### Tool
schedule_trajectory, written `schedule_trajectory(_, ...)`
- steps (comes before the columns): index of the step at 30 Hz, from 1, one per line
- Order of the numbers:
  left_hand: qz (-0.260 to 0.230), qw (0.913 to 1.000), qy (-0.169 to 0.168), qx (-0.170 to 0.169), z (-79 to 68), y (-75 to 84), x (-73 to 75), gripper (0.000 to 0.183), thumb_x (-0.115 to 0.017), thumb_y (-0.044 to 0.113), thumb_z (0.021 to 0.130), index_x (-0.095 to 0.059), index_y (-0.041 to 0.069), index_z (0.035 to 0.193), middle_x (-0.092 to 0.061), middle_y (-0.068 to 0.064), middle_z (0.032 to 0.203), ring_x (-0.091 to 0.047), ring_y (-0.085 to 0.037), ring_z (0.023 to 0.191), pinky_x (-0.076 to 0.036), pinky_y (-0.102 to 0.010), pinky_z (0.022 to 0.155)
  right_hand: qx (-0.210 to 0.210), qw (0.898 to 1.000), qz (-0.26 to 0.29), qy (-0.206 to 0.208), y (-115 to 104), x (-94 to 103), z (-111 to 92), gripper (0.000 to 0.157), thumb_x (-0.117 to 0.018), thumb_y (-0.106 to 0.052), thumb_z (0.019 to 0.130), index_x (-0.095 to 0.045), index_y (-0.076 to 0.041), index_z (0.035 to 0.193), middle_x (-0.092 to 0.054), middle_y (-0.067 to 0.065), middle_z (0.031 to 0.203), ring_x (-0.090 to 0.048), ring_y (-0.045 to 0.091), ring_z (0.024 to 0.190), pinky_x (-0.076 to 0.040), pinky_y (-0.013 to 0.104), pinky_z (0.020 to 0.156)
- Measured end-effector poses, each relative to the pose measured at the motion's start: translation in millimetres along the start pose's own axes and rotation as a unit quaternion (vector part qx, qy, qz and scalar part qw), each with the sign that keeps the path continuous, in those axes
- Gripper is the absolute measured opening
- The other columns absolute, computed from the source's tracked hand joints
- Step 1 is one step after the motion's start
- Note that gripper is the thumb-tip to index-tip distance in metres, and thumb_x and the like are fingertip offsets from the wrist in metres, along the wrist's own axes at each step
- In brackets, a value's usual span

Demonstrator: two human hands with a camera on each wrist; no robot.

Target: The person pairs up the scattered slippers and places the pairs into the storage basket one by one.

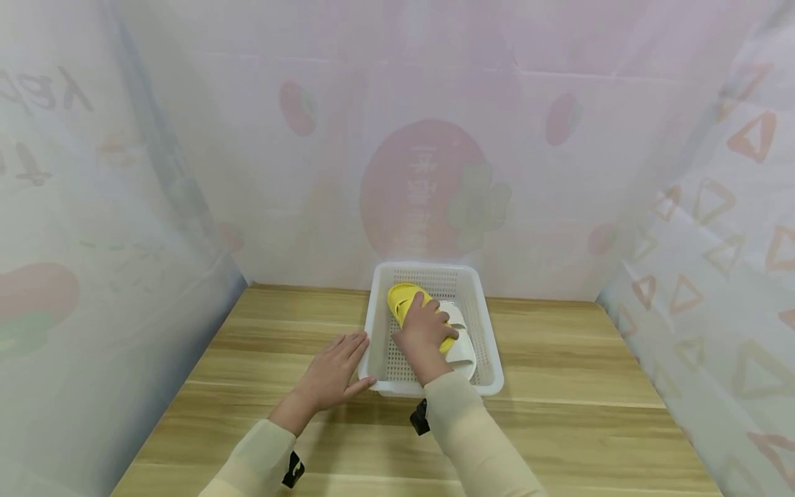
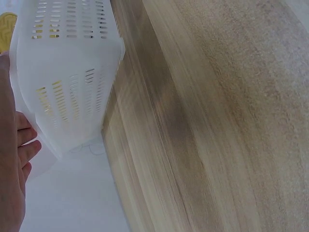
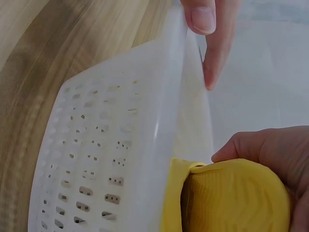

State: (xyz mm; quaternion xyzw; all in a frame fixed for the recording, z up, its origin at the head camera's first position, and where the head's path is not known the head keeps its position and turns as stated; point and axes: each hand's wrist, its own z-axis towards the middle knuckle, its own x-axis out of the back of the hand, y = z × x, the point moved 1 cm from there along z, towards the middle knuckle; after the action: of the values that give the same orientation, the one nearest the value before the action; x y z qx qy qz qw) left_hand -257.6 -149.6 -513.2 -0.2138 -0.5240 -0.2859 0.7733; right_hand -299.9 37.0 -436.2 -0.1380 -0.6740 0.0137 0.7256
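Note:
A white plastic basket (image 1: 492,338) with slotted walls stands at the back of the wooden table. My left hand (image 1: 331,373) rests against its left rim and front corner, fingers fairly straight and thumb spread. Inside the basket, my right hand (image 1: 426,330) grips a yellow slipper (image 1: 404,297) from above, covering much of it. Beside it, on the right, lies a white slipper (image 1: 462,353), partly hidden by the right hand and the yellow slipper. In the right wrist view the yellow slipper (image 3: 241,198) shows its ridged footbed near the basket wall.
The wooden tabletop (image 1: 559,386) extends to both sides and in front of the basket. A pale printed sheet (image 1: 335,179) hangs right behind the basket, with similar sheets at the left and right edges of the table.

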Motion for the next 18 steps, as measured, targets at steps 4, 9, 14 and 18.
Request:
schedule_trajectory(4, -0.001, 0.9999, 0.013, -0.004, 0.3, -0.2, -2.6, 0.077, -0.042, 0.057, 0.097, -0.044, -0.006, 0.141, -0.043, -0.02, 0.146, -0.04, -0.034, 0.134, -0.028, -0.046, 0.112, -0.001, 1.0, -0.006, -0.004, -4.3, -1.5, 1.7, 0.095, -0.08, -0.048, 0.073, -0.032, -0.009, 0.145, -0.041, 0.028, 0.137, -0.047, 0.052, 0.115, -0.041, 0.074, 0.082)
schedule_trajectory(9, 0.001, 0.9998, 0.022, -0.005, -1.6, -0.7, -3.7, 0.077, -0.04, 0.058, 0.098, -0.046, -0.006, 0.14, -0.044, -0.02, 0.145, -0.04, -0.034, 0.134, -0.029, -0.047, 0.111, -0.004, 1.0, -0.01, -0.004, -9.3, -5.4, 1.9, 0.094, -0.078, -0.048, 0.075, -0.031, -0.01, 0.147, -0.039, 0.028, 0.139, -0.046, 0.052, 0.117, -0.041, 0.074, 0.082)
schedule_trajectory(14, -0.003, 0.9997, 0.026, -0.004, -3.0, -1.4, -2.7, 0.077, -0.04, 0.058, 0.098, -0.046, -0.006, 0.14, -0.043, -0.021, 0.145, -0.04, -0.035, 0.134, -0.028, -0.048, 0.112, -0.006, 1.0, -0.016, -0.008, -15.4, -5.6, 1.7, 0.091, -0.077, -0.045, 0.078, -0.03, -0.01, 0.148, -0.038, 0.029, 0.141, -0.044, 0.053, 0.119, -0.04, 0.074, 0.083)
schedule_trajectory(18, -0.006, 0.9997, 0.025, -0.003, -4.1, -2.5, -2.7, 0.077, -0.041, 0.057, 0.098, -0.046, -0.007, 0.14, -0.043, -0.021, 0.146, -0.04, -0.036, 0.134, -0.028, -0.048, 0.112, -0.017, 1.0, -0.009, -0.018, -21.3, -5.6, 3.4, 0.088, -0.076, -0.041, 0.079, -0.03, -0.009, 0.147, -0.037, 0.03, 0.141, -0.043, 0.053, 0.12, -0.039, 0.074, 0.084)
